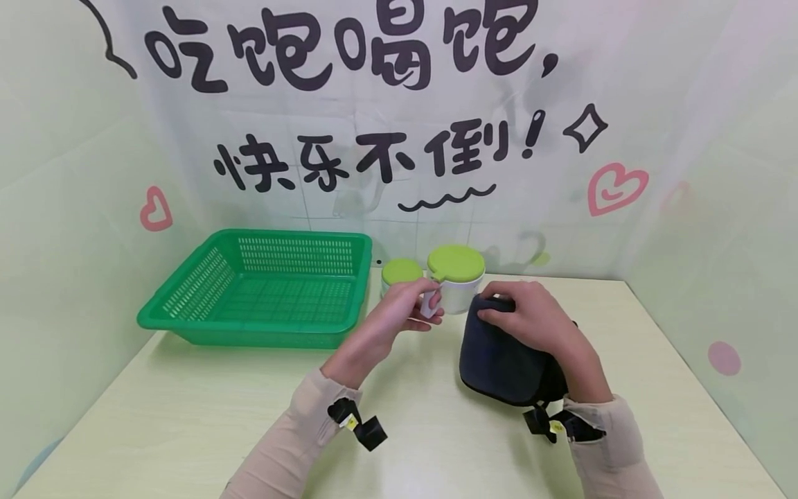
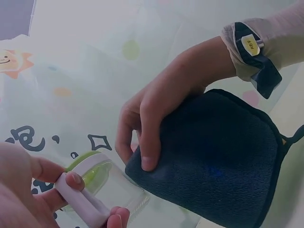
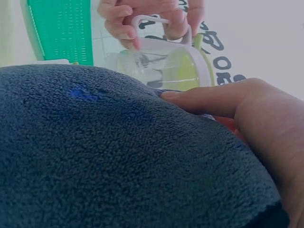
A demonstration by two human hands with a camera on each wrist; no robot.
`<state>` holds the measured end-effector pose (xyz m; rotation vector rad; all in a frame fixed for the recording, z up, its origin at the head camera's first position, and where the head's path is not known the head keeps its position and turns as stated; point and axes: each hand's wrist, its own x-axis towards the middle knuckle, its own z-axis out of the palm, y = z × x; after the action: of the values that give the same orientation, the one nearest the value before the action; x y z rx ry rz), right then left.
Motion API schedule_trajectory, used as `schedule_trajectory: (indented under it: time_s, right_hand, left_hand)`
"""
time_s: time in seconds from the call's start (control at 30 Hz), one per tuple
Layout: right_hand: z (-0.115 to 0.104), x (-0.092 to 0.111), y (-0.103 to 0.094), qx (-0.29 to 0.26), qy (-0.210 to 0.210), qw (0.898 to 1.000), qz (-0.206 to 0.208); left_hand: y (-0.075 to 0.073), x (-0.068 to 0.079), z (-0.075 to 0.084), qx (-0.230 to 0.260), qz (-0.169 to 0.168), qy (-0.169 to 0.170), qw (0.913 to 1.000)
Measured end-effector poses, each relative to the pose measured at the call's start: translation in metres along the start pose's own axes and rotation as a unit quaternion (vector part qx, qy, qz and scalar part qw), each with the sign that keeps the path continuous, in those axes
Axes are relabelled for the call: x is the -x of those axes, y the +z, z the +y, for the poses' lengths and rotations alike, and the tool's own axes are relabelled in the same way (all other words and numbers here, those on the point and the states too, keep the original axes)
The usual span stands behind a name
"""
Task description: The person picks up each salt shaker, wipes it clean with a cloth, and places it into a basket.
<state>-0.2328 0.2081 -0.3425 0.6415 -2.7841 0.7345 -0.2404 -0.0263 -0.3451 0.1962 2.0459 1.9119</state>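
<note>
Head view: handled jar point(image 1: 460, 281) right of the green basket point(image 1: 262, 336), left hand point(image 1: 402, 301) with fingers curled round its white handle point(image 1: 428, 305). Dark blue cloth point(image 1: 505, 357) farther right of the basket — right hand point(image 1: 528, 312) fingers pinch its top edge. Smaller jar point(image 1: 402, 269) just right of the basket. Handled jar looks stiff, smooth, probably breakable — handle's the safest hold. Cloth looks light, soft; edge grip should do, might sag.

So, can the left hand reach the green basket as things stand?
Probably yes: nothing visible stands between the left hand and the green basket, though that hand grips the jar handle, so it might need to let go first.
</note>
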Motion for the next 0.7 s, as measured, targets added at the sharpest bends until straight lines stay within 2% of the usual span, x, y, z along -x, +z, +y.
schedule_trajectory:
  time_s: [0.2, 0.37, 0.7]
  right_hand:
    - [0.0016, -0.0018, 0.0041, 0.003, -0.002, 1.000, -0.024]
    - [0.0028, -0.0016, 0.0038, 0.010, 0.005, 1.000, -0.028]
    - [-0.0003, 0.0030, 0.0013, 0.045, 0.003, 0.999, 0.025]
  left_hand:
    - [-0.0019, 0.0002, -0.0005, 0.003, 0.003, 0.003, 1.0000]
    - [-0.0020, 0.0006, 0.0005, 0.003, 0.001, 0.003, 1.0000]
    - [-0.0029, 0.0017, -0.0001, -0.008, -0.003, 0.009, 0.9999]
